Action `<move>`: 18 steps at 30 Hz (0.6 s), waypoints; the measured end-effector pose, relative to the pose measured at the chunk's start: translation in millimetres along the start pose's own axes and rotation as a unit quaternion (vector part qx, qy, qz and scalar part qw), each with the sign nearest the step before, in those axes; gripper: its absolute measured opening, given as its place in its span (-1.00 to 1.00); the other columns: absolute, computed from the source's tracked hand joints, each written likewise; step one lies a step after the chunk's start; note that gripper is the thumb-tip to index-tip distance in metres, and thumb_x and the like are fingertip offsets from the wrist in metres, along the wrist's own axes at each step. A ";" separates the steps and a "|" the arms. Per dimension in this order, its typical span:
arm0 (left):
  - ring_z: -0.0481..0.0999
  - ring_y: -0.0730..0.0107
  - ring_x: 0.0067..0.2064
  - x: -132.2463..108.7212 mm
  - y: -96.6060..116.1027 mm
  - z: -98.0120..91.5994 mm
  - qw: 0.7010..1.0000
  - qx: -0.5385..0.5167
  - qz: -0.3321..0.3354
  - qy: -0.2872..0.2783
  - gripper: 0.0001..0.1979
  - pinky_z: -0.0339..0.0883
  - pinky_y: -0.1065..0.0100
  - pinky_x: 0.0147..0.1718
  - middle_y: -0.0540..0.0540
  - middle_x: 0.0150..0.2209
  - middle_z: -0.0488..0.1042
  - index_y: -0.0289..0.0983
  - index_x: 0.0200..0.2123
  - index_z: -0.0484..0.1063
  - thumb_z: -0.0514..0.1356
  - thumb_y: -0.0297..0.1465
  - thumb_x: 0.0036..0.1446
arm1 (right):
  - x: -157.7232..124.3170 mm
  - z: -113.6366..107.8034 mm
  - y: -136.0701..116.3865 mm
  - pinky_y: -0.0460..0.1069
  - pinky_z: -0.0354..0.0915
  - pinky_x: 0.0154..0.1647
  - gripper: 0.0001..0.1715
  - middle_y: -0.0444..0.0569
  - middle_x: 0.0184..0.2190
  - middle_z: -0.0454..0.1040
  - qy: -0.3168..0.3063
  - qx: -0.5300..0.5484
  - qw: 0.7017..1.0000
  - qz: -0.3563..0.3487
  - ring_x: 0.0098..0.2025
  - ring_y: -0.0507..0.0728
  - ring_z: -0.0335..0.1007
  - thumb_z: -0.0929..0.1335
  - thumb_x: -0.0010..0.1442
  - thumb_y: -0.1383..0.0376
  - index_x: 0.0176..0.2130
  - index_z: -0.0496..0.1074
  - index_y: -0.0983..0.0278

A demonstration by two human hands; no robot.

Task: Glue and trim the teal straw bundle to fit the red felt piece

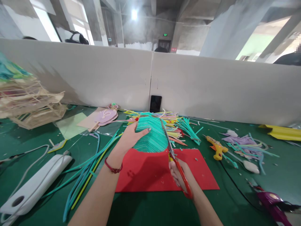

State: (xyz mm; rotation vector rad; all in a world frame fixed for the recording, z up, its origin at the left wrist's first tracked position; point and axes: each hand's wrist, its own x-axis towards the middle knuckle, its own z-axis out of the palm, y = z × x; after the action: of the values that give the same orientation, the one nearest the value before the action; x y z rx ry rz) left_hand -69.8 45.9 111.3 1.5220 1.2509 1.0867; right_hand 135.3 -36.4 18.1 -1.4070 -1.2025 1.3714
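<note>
A teal ribbed shape [150, 135] made of glued strips lies on a red sheet [150, 171] in the middle of the green table. My left hand [131, 135] grips the shape's left edge, thumb laid across its top. My right hand [180, 175] is closed round the red handles of a pair of scissors [172, 155]. Their blades run up along the right edge of the teal shape.
A yellow glue gun [216, 147] lies to the right, with its black cord trailing toward me. Loose coloured strips [178, 124] are heaped behind the shape, and long ones [89, 169] curve at left. A white power bank [33, 185], wooden frames [33, 106], a purple tool [272, 204] and grey partitions [150, 81] surround the area.
</note>
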 end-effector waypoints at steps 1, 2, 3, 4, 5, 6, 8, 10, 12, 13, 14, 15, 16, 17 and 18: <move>0.54 0.15 -0.11 0.1 -0.2 -0.6 1.000 0.010 0.005 0.006 -0.60 0.44 0.22 -0.12 -0.11 -0.14 0.57 -0.27 -0.10 0.47 0.27 -0.19 0.00 | -0.1 0.0 0.0 -0.15 -0.07 -0.79 -0.28 -0.30 -0.73 0.06 0.000 0.001 1.000 -0.010 -0.76 -0.10 -0.09 0.27 -0.08 -0.34 -0.39 0.25 0.25; 0.54 0.14 -0.11 0.3 -0.3 -1.2 1.000 0.021 0.010 0.011 -0.59 0.43 0.21 -0.10 -0.12 -0.13 0.56 -0.27 -0.10 0.47 0.27 -0.18 0.00 | -0.3 -0.2 0.2 -0.15 -0.05 -0.78 -0.28 -0.30 -0.72 0.07 -0.005 0.004 1.000 -0.020 -0.75 -0.10 -0.09 0.26 -0.06 -0.33 -0.39 0.25 0.26; 0.54 0.14 -0.11 0.3 -0.4 -1.7 0.999 0.030 0.013 0.013 -0.58 0.42 0.20 -0.09 -0.12 -0.13 0.56 -0.27 -0.10 0.47 0.27 -0.16 0.00 | -0.5 -0.5 0.7 -0.15 -0.04 -0.77 -0.29 -0.29 -0.71 0.07 -0.017 0.008 0.999 -0.029 -0.74 -0.11 -0.09 0.25 -0.03 -0.33 -0.40 0.25 0.26; 0.54 0.14 -0.10 0.2 -0.4 -2.2 0.999 0.034 0.014 0.011 -0.58 0.42 0.20 -0.09 -0.12 -0.13 0.56 -0.26 -0.10 0.47 0.27 -0.15 0.00 | -0.8 -1.0 1.5 -0.16 -0.03 -0.76 -0.30 -0.29 -0.70 0.06 -0.034 0.013 0.999 -0.036 -0.73 -0.11 -0.09 0.23 -0.01 -0.32 -0.42 0.24 0.26; 0.54 0.14 -0.11 0.0 -0.3 -2.6 0.999 0.033 0.013 0.006 -0.58 0.43 0.20 -0.10 -0.11 -0.13 0.56 -0.26 -0.10 0.47 0.27 -0.16 0.00 | -1.1 -1.7 2.6 -0.16 -0.03 -0.75 -0.31 -0.29 -0.69 0.05 -0.053 0.019 0.998 -0.040 -0.72 -0.11 -0.10 0.22 0.01 -0.32 -0.43 0.23 0.26; 0.54 0.14 -0.11 -0.4 -0.1 -2.9 1.000 0.029 0.010 -0.001 -0.58 0.43 0.21 -0.11 -0.11 -0.13 0.56 -0.26 -0.09 0.47 0.27 -0.17 0.01 | -1.3 -2.5 3.9 -0.16 -0.04 -0.74 -0.32 -0.29 -0.68 0.04 -0.070 0.025 0.996 -0.041 -0.71 -0.11 -0.11 0.21 0.03 -0.31 -0.44 0.21 0.26; 0.54 0.15 -0.11 -1.3 0.2 -3.5 1.000 0.018 0.005 -0.011 -0.59 0.44 0.22 -0.12 -0.10 -0.13 0.56 -0.26 -0.08 0.46 0.27 -0.20 0.01 | -1.6 -4.0 6.7 -0.17 -0.06 -0.72 -0.34 -0.29 -0.66 0.04 -0.094 0.032 0.994 -0.042 -0.69 -0.11 -0.13 0.20 0.07 -0.29 -0.44 0.19 0.25; 0.54 0.16 -0.11 -1.9 0.1 -3.9 1.000 0.016 0.004 -0.009 -0.59 0.44 0.22 -0.13 -0.10 -0.12 0.56 -0.26 -0.08 0.45 0.28 -0.21 0.01 | -1.3 -5.3 9.2 -0.16 -0.05 -0.70 -0.36 -0.28 -0.64 0.05 -0.109 0.035 0.993 -0.041 -0.67 -0.10 -0.12 0.19 0.10 -0.27 -0.40 0.21 0.26; 0.54 0.16 -0.11 -1.9 -0.4 -4.2 1.000 0.015 0.004 -0.013 -0.59 0.44 0.23 -0.13 -0.11 -0.12 0.56 -0.26 -0.09 0.45 0.28 -0.21 0.01 | -0.4 -6.0 11.4 -0.15 -0.02 -0.67 -0.35 -0.28 -0.62 0.05 -0.120 0.038 0.991 -0.045 -0.65 -0.08 -0.10 0.18 0.11 -0.27 -0.35 0.24 0.26; 0.54 0.17 -0.11 -1.7 -0.8 -4.2 1.000 0.014 0.005 -0.019 -0.60 0.44 0.24 -0.13 -0.10 -0.12 0.56 -0.26 -0.10 0.46 0.28 -0.21 0.01 | 0.2 -6.2 12.4 -0.14 -0.01 -0.66 -0.35 -0.28 -0.62 0.04 -0.126 0.038 0.990 -0.047 -0.65 -0.08 -0.09 0.17 0.11 -0.27 -0.33 0.25 0.26; 0.54 0.18 -0.11 -1.4 -1.1 -4.1 1.000 0.012 0.006 -0.025 -0.61 0.44 0.24 -0.12 -0.10 -0.13 0.56 -0.26 -0.10 0.46 0.28 -0.21 0.01 | 0.8 -6.3 13.3 -0.14 0.00 -0.64 -0.35 -0.28 -0.61 0.04 -0.130 0.038 0.990 -0.051 -0.64 -0.08 -0.09 0.16 0.12 -0.26 -0.31 0.25 0.27; 0.54 0.18 -0.11 -1.2 -1.3 -3.7 0.999 0.012 0.007 -0.031 -0.62 0.43 0.25 -0.12 -0.10 -0.13 0.56 -0.26 -0.11 0.46 0.28 -0.21 0.01 | 1.4 -6.4 14.1 -0.14 0.01 -0.64 -0.35 -0.28 -0.61 0.05 -0.132 0.039 0.989 -0.055 -0.64 -0.07 -0.08 0.16 0.13 -0.26 -0.30 0.26 0.27; 0.54 0.18 -0.10 -0.9 -1.5 -3.2 0.999 0.014 0.009 -0.036 -0.62 0.42 0.25 -0.10 -0.10 -0.12 0.56 -0.26 -0.11 0.46 0.28 -0.21 0.01 | 2.0 -6.5 14.8 -0.13 0.02 -0.63 -0.35 -0.27 -0.60 0.05 -0.135 0.038 0.988 -0.058 -0.63 -0.07 -0.08 0.15 0.14 -0.25 -0.30 0.26 0.27; 0.54 0.18 -0.10 -0.7 -1.6 -2.5 0.999 0.018 0.012 -0.039 -0.62 0.42 0.25 -0.09 -0.10 -0.12 0.56 -0.26 -0.11 0.46 0.28 -0.21 0.01 | 2.5 -6.7 15.3 -0.13 0.02 -0.62 -0.36 -0.27 -0.60 0.06 -0.136 0.039 0.988 -0.060 -0.63 -0.07 -0.07 0.14 0.15 -0.25 -0.30 0.26 0.27; 0.53 0.17 -0.09 -0.4 -1.6 -1.9 0.999 0.022 0.014 -0.042 -0.61 0.41 0.24 -0.08 -0.10 -0.11 0.56 -0.26 -0.11 0.46 0.28 -0.21 0.01 | 2.8 -6.8 15.6 -0.13 0.03 -0.62 -0.36 -0.27 -0.60 0.06 -0.136 0.040 0.988 -0.061 -0.63 -0.07 -0.07 0.14 0.15 -0.24 -0.30 0.26 0.27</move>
State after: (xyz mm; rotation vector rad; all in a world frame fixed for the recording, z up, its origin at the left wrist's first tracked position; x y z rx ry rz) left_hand -72.0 45.9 110.2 1.6055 1.2070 1.0084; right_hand 143.4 -36.5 2.8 -1.0964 -1.3673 1.5432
